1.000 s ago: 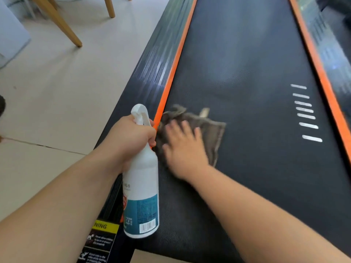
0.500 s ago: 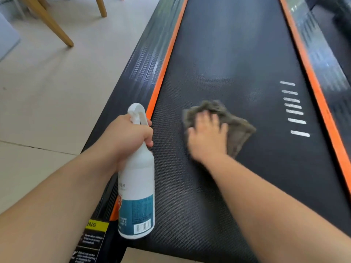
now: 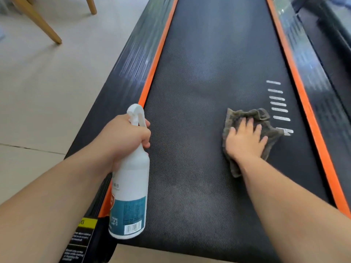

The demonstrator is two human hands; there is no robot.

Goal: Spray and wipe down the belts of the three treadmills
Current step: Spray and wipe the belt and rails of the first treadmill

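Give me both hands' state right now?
Left hand: closed, gripping the spray bottle.
Right hand: open, fingers flat, pressing the cloth on the belt.

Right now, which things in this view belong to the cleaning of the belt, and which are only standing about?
For the job:
- spray bottle, gripped by the left hand
- grey cloth, pressed on the treadmill belt by the right hand

Just about:
- wooden chair legs on the tiled floor
- yellow warning label at the treadmill's near corner
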